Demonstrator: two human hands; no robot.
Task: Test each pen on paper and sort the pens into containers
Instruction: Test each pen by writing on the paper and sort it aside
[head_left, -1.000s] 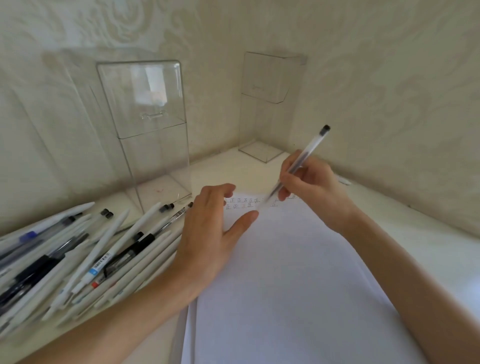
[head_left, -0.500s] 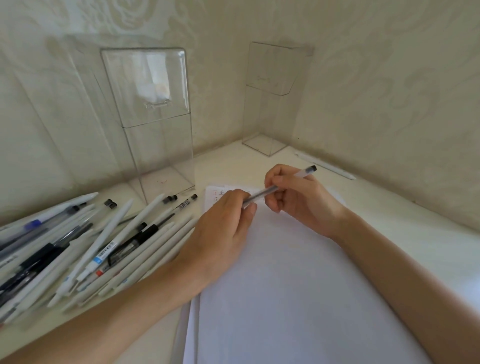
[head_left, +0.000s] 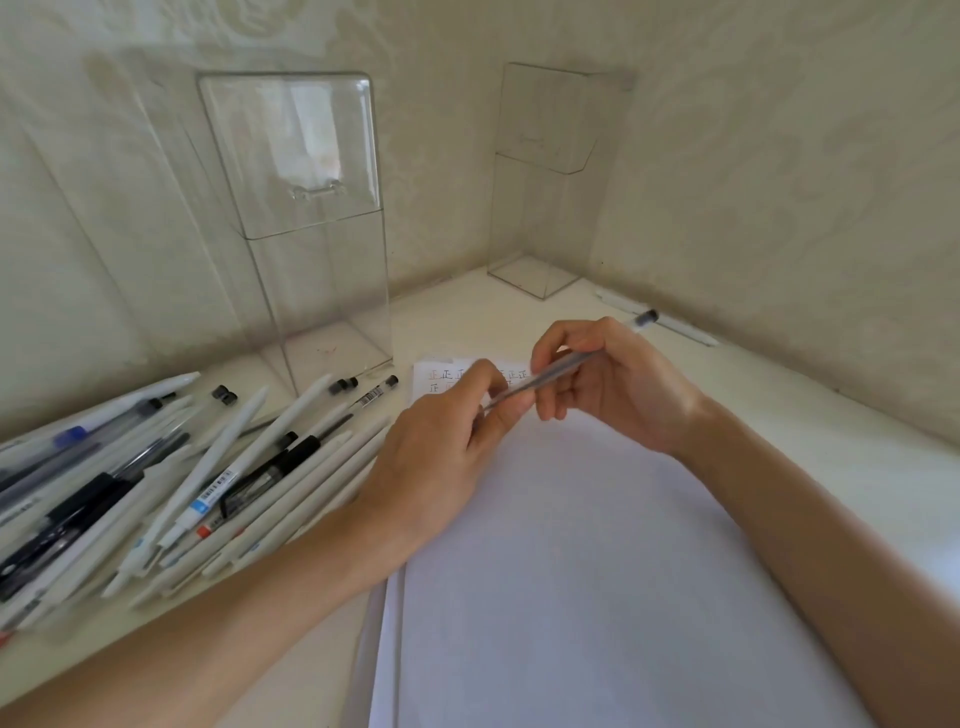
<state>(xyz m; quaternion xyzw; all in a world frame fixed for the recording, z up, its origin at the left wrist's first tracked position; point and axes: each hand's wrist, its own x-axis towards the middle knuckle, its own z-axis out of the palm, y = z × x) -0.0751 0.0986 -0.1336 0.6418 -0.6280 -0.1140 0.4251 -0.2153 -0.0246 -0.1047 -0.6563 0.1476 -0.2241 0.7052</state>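
Note:
A clear pen (head_left: 561, 370) with a dark end lies nearly level above the white paper (head_left: 582, 561). My right hand (head_left: 618, 384) grips its barrel. My left hand (head_left: 447, 447) pinches the pen's tip end between thumb and fingers. Rows of small written marks (head_left: 441, 375) show at the paper's top edge, partly hidden by my hands. A heap of white, black and clear pens (head_left: 171, 467) lies on the table to the left. Two tall clear containers stand at the back: a near one (head_left: 311, 218) and a far one (head_left: 545, 176) in the corner.
A single white pen (head_left: 685, 328) lies along the right wall behind my right hand. Walls close the table at the back and on the right. Loose black pen caps (head_left: 224, 395) sit beside the near container's base.
My right hand lifted the pen off the paper and laid it level. My left hand left the paper and took hold of the pen's tip end.

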